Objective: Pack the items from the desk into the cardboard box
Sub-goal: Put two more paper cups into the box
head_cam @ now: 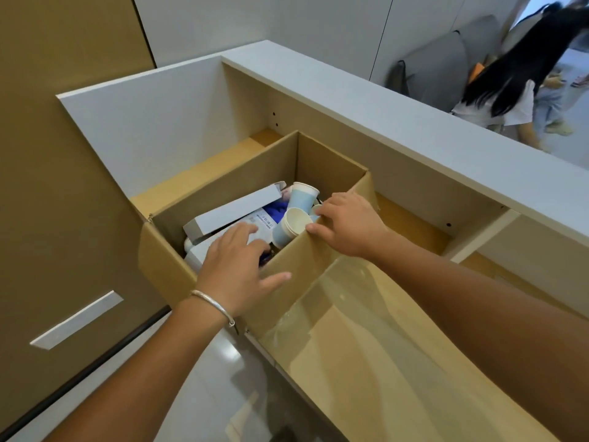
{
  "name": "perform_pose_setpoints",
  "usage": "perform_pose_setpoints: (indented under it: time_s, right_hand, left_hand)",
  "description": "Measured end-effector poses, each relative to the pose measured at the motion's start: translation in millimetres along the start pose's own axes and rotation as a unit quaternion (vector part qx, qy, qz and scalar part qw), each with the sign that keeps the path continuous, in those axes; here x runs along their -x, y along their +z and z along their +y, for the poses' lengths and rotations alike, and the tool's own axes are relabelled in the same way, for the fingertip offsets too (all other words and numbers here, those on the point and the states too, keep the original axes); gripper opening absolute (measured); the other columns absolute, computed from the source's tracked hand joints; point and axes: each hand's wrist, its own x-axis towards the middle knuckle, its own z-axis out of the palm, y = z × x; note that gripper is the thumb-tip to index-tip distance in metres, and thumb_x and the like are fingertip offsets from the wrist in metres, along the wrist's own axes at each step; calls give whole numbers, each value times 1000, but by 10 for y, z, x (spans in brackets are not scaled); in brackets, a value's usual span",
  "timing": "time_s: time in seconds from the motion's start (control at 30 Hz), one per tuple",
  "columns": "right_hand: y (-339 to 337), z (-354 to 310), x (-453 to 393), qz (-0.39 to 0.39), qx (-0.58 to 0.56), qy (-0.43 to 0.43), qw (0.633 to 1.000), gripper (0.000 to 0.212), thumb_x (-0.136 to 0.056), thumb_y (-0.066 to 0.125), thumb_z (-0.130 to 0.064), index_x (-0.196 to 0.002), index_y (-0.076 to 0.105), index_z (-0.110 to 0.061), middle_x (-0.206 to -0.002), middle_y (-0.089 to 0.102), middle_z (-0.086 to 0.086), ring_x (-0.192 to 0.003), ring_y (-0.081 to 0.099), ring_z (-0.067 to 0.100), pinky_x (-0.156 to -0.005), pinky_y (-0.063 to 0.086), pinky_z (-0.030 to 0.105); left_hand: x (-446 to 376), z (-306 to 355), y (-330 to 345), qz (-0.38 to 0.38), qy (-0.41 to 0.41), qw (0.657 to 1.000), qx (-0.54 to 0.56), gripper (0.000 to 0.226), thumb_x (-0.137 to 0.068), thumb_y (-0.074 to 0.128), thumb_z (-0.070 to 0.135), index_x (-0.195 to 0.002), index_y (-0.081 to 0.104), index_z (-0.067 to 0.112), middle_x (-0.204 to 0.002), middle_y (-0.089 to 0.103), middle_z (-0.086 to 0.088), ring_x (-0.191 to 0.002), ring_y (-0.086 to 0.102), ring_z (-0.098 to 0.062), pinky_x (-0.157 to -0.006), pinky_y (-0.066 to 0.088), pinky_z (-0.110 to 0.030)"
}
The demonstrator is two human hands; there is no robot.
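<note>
An open cardboard box (331, 157) stands on the wooden desk (197, 173). Inside lie a long grey carton (236, 208), a white carton with a blue glove picture (267, 218) and light blue paper cups (301, 197), one stack tipped on its side (291, 226). My left hand (236, 266) reaches over the box's near corner, fingers relaxed above the white carton and thumb resting on the outside of the near flap. My right hand (347, 224) holds the top edge of that flap, thumb on the outer side and fingers inside by the cups.
A grey raised counter ledge (414, 122) and a grey side panel (153, 122) wall in the desk behind and left of the box. A glossy taped flap (366, 330) hangs toward me. A person (510, 90) sits beyond the counter at the right.
</note>
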Motion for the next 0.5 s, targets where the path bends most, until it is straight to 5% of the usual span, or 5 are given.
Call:
perform_pose_setpoints:
  time_s: [0.1,0.5]
  right_hand:
    - [27,39,106,-20,12,-5,1000,58,-88,37,-69,-128,53,-31,-132,55,-5,-127,43,19,-110,32,45]
    - [1,123,708,-18,18,17,1000,57,-85,47,-68,-126,53,-29,-129,55,-4,-124,44,20,-108,33,42]
  left_hand:
    - [61,76,52,-57,0,997,-42,59,-77,50,72,-110,67,27,-137,46,5,-130,35,-14,-107,33,-38]
    - [384,426,94,-65,21,995,-66,35,-87,58,43,-115,67,23,-129,50,6,-120,42,-12,-103,34,-32]
